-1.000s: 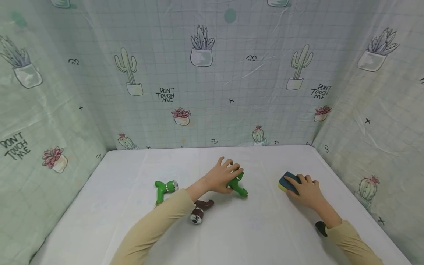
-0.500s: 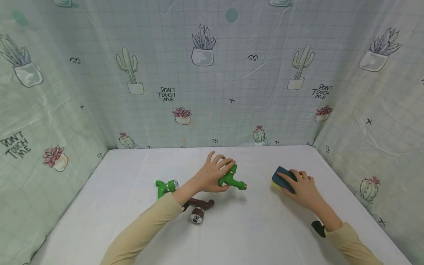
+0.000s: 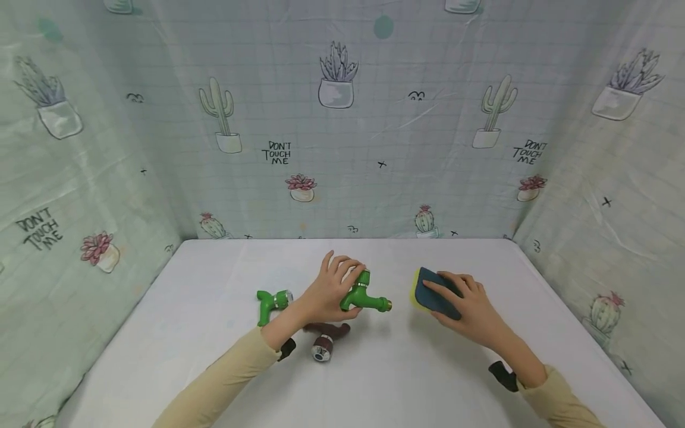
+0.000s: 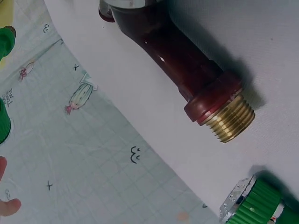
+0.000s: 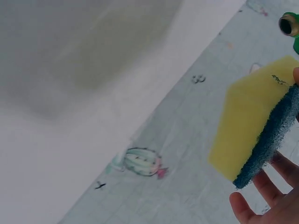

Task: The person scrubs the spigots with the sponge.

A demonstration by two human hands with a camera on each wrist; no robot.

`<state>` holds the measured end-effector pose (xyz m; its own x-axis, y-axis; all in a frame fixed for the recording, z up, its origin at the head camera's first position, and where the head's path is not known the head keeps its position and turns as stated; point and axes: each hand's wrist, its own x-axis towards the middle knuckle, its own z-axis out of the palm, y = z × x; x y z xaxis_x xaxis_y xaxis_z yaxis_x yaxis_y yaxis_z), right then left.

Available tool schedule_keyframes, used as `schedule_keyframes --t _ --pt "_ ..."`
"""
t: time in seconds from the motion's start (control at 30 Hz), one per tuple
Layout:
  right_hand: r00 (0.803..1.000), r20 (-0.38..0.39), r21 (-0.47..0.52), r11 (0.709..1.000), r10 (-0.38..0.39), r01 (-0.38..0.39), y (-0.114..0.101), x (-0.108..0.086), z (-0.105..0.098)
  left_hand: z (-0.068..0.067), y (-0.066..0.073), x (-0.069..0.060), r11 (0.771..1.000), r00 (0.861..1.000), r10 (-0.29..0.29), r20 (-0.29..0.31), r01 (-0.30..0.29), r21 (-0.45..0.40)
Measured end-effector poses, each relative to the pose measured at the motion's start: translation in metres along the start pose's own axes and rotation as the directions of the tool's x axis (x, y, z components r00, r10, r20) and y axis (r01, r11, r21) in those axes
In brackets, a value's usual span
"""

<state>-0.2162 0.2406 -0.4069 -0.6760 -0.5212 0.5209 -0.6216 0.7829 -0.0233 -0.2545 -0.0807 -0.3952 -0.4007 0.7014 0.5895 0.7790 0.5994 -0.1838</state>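
Note:
My left hand (image 3: 325, 295) grips a green tap (image 3: 365, 298) above the table, its brass-tipped end pointing right. Only fingertips of that hand show at the edge of the left wrist view. In my right hand (image 3: 473, 314) is a sponge (image 3: 434, 292), tilted and lifted, its yellow side facing the tap and its dark blue scouring side towards me. The right wrist view shows this sponge (image 5: 245, 123) between the fingers, with the tap's brass mouth (image 5: 286, 25) beyond it. A gap separates sponge and tap.
A second green tap (image 3: 266, 305) lies left of my left forearm, partly covered by it. Just below my left hand lies a dark red-brown tap (image 3: 323, 345); its brass thread (image 4: 231, 119) shows in the left wrist view. Patterned cloth walls (image 3: 364, 196) surround the white table (image 3: 417, 380).
Left hand has raised the green tap and drawn it slightly left, turning its outlet right. Right hand has lifted the sponge and carried it left towards the tap, tilting it.

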Motion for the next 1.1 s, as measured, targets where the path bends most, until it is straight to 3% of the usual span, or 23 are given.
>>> schedule_keyframes --t 0.27,0.73,1.1 --pt "0.995 -0.025 0.039 0.995 -0.096 0.097 -0.024 0.013 -0.008 -0.006 0.004 -0.004 1.0 0.997 0.008 -0.073 -0.007 0.015" --pt "0.972 -0.09 0.037 0.975 -0.216 0.22 -0.049 0.029 -0.007 -0.007 0.008 -0.009 1.0 0.991 -0.002 -0.132 -0.001 -0.029" --pt "0.937 -0.148 -0.009 0.948 -0.317 0.319 -0.068 0.037 -0.004 -0.004 0.012 -0.008 1.0 0.984 0.017 -0.177 -0.02 -0.014"
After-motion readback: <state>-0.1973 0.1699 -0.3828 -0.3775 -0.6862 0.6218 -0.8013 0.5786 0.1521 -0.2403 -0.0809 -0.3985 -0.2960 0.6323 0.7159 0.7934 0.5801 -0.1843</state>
